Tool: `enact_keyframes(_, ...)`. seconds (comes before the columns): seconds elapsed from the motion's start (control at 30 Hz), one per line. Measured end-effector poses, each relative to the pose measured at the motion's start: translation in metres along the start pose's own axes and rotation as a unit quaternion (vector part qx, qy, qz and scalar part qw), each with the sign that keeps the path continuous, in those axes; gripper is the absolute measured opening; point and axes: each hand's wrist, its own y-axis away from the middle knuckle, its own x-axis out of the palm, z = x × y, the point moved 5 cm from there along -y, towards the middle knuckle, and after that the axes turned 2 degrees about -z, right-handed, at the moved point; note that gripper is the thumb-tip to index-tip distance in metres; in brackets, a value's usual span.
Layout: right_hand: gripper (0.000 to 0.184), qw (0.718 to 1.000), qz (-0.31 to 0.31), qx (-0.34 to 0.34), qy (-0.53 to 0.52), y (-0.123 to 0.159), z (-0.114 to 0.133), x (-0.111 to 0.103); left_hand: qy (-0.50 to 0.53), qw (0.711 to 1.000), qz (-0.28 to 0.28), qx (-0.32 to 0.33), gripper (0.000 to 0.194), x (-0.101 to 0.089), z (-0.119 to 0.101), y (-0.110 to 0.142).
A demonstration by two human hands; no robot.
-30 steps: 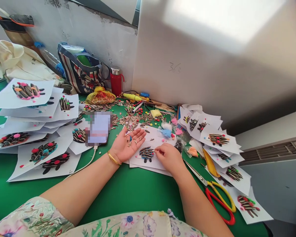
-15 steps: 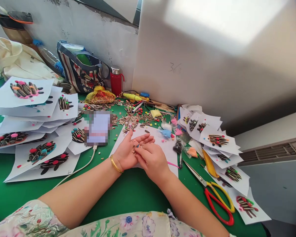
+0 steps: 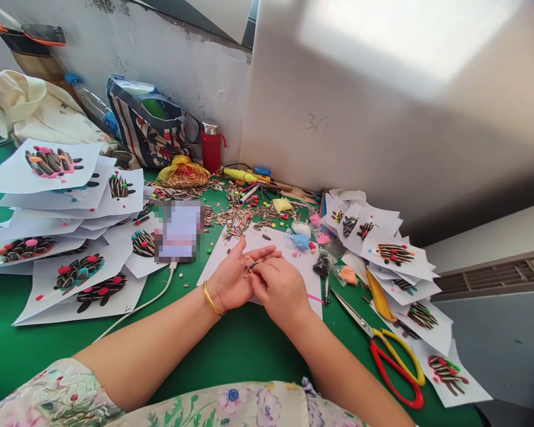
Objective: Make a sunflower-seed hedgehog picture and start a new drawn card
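My left hand lies palm up on a white paper sheet on the green table, fingers stretched out, with a few sunflower seeds in the palm. A gold bangle circles its wrist. My right hand rests over the left palm, fingertips pinched on one of those seeds. A pile of loose striped sunflower seeds lies on the table just beyond the hands.
Stacks of paper sheets with seed hedgehogs fill the left, more such sheets the right. A phone on a white cable lies left of the hands. Red-and-yellow scissors, a red flask, a striped bag and a wall stand around.
A second ago my right hand was at a seed hedgehog on the paper; it moved left onto my left palm and covers that spot. The left hand stayed palm up.
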Motion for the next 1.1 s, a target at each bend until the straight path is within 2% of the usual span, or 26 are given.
enact_keyframes(0.17,0.019,0.998,-0.036,0.006,-0.045,0.001,-0.001,-0.012,0.043,0.999,0.007,0.006,0.056,0.002,-0.003,0.001)
enact_keyframes(0.3,0.017,0.993,-0.075,0.044,-0.084,0.004,-0.013,-0.029,0.098,0.993,-0.006,0.069,0.051,-0.002,-0.018,-0.001)
enact_keyframes(0.4,0.016,0.986,-0.091,0.084,-0.116,0.007,-0.028,-0.039,0.121,0.982,-0.03,0.145,0.05,-0.005,-0.041,0.0)
enact_keyframes(0.47,0.015,0.979,-0.088,0.114,-0.144,0.01,-0.038,-0.042,0.114,0.972,-0.07,0.193,0.046,-0.008,-0.059,0.002)
enact_keyframes(0.57,0.015,0.967,-0.069,0.156,-0.187,0.014,-0.05,-0.045,0.081,0.953,-0.13,0.26,0.038,-0.009,-0.088,0.005)
enact_keyframes(0.63,0.016,0.961,-0.052,0.17,-0.211,0.016,-0.057,-0.044,0.023,0.93,-0.175,0.322,0.037,-0.007,-0.109,0.005)
enact_keyframes(0.67,0.016,0.959,-0.044,0.175,-0.22,0.018,-0.061,-0.043,-0.044,0.913,-0.191,0.357,0.037,-0.003,-0.12,0.005)
enact_keyframes(0.7,0.017,0.956,-0.037,0.181,-0.229,0.019,-0.066,-0.042,-0.144,0.882,-0.216,0.393,0.037,0.002,-0.132,0.004)
enact_keyframes(0.73,0.018,0.952,-0.031,0.189,-0.239,0.021,-0.071,-0.039,-0.264,0.834,-0.24,0.421,0.035,0.009,-0.143,0.002)
enact_keyframes(0.8,0.02,0.942,-0.022,0.208,-0.262,0.025,-0.082,-0.032,-0.326,0.796,-0.25,0.445,0.022,0.018,-0.158,-0.006)
enact_keyframes(0.87,0.023,0.931,-0.014,0.223,-0.288,0.03,-0.091,-0.023,-0.375,0.763,-0.255,0.461,0.026,0.024,-0.168,-0.013)
enact_keyframes(0.9,0.024,0.926,-0.01,0.229,-0.299,0.033,-0.095,-0.018,-0.408,0.737,-0.26,0.471,0.03,0.026,-0.172,-0.016)
enact_keyframes(0.97,0.024,0.921,0.006,0.23,-0.314,0.036,-0.099,-0.01,-0.552,0.626,-0.286,0.472,0.03,0.032,-0.172,-0.019)
enact_keyframes(1.0,0.023,0.923,0.016,0.225,-0.312,0.038,-0.099,-0.008,-0.593,0.589,-0.287,0.469,0.026,0.033,-0.169,-0.02)
enact_keyframes(1.03,0.022,0.928,0.025,0.216,-0.301,0.039,-0.099,-0.006,-0.617,0.568,-0.279,0.468,0.021,0.033,-0.163,-0.02)
enact_keyframes(1.1,0.019,0.945,0.034,0.196,-0.261,0.039,-0.097,-0.007,-0.626,0.573,-0.246,0.468,0.011,0.03,-0.144,-0.019)
